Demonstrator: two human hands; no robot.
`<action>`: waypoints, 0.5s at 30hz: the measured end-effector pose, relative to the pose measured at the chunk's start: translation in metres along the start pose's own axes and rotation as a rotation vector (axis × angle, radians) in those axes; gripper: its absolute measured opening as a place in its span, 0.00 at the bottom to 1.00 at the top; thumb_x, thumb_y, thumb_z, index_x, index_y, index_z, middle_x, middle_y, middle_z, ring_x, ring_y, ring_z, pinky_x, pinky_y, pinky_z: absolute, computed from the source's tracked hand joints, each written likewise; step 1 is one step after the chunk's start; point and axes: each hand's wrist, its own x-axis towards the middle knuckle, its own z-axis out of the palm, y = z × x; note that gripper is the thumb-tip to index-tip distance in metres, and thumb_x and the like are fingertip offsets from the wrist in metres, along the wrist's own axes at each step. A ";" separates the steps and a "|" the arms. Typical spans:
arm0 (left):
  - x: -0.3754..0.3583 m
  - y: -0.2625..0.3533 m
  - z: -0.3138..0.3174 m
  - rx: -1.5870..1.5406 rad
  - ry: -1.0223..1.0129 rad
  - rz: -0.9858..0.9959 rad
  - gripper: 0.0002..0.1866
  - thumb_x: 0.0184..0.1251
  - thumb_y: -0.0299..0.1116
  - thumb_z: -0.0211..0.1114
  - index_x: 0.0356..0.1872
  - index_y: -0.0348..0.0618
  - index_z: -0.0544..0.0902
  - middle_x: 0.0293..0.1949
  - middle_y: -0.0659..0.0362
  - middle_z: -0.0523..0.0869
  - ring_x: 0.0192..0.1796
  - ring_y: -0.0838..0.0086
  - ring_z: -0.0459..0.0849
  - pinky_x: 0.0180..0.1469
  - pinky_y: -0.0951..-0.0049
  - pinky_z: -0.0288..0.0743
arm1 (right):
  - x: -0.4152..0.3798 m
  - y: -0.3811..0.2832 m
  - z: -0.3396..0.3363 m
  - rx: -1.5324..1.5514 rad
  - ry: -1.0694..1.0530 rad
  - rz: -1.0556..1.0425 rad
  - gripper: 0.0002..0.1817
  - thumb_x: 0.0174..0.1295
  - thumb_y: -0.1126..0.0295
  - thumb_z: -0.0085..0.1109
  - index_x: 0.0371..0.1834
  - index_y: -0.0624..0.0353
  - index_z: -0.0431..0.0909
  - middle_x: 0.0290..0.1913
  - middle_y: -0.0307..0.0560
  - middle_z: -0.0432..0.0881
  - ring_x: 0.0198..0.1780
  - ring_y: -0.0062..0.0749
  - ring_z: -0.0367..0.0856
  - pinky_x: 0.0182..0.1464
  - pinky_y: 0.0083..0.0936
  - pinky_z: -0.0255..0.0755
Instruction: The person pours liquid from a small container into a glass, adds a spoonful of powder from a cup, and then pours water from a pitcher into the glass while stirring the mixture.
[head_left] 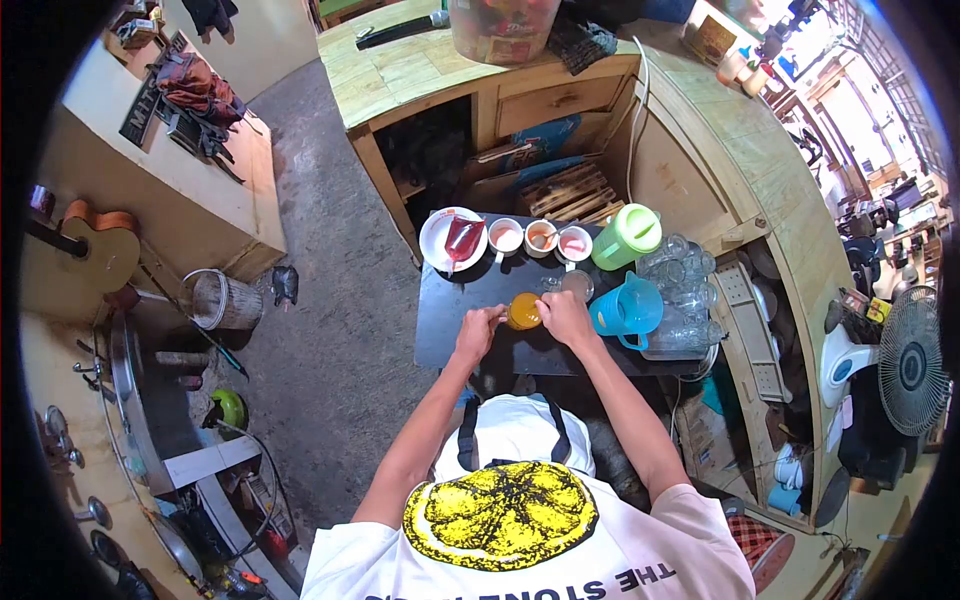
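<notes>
Head view: orange cup point(523, 311) on dark surface point(450, 330), front centre. Left hand point(480, 330) and right hand point(566, 315) flank it, fingers grasping its sides. Step judged: steadying the cup. Next move calls for a level lift. Blue jug point(628, 308) just beside.

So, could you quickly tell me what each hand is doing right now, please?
Left hand: closed on the left side of the orange cup.
Right hand: closed on the cup's right side.
</notes>
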 end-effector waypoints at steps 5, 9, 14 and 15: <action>-0.002 0.002 0.000 0.005 -0.011 -0.017 0.11 0.70 0.25 0.66 0.51 0.38 0.89 0.41 0.40 0.87 0.45 0.45 0.89 0.45 0.55 0.81 | -0.002 0.007 0.004 0.051 -0.068 -0.076 0.14 0.67 0.64 0.62 0.34 0.66 0.88 0.32 0.68 0.86 0.37 0.63 0.87 0.45 0.52 0.79; -0.004 0.001 0.001 0.010 0.006 -0.032 0.12 0.70 0.27 0.68 0.52 0.40 0.89 0.43 0.39 0.87 0.46 0.44 0.88 0.45 0.54 0.81 | 0.001 0.005 0.007 -0.050 0.006 -0.010 0.14 0.68 0.64 0.62 0.35 0.65 0.88 0.33 0.67 0.86 0.38 0.62 0.87 0.46 0.53 0.79; -0.006 0.018 -0.006 0.097 -0.070 -0.075 0.13 0.70 0.29 0.69 0.53 0.42 0.89 0.43 0.39 0.87 0.46 0.43 0.88 0.46 0.53 0.82 | -0.001 0.011 0.006 -0.027 -0.097 -0.043 0.15 0.69 0.63 0.61 0.33 0.65 0.87 0.32 0.65 0.86 0.37 0.62 0.86 0.45 0.54 0.79; -0.007 0.020 -0.007 0.103 -0.073 -0.077 0.13 0.70 0.29 0.69 0.53 0.42 0.89 0.43 0.39 0.87 0.46 0.43 0.88 0.46 0.53 0.82 | -0.001 0.011 0.007 -0.002 -0.068 -0.048 0.15 0.68 0.63 0.61 0.33 0.65 0.87 0.32 0.65 0.86 0.37 0.62 0.86 0.45 0.53 0.79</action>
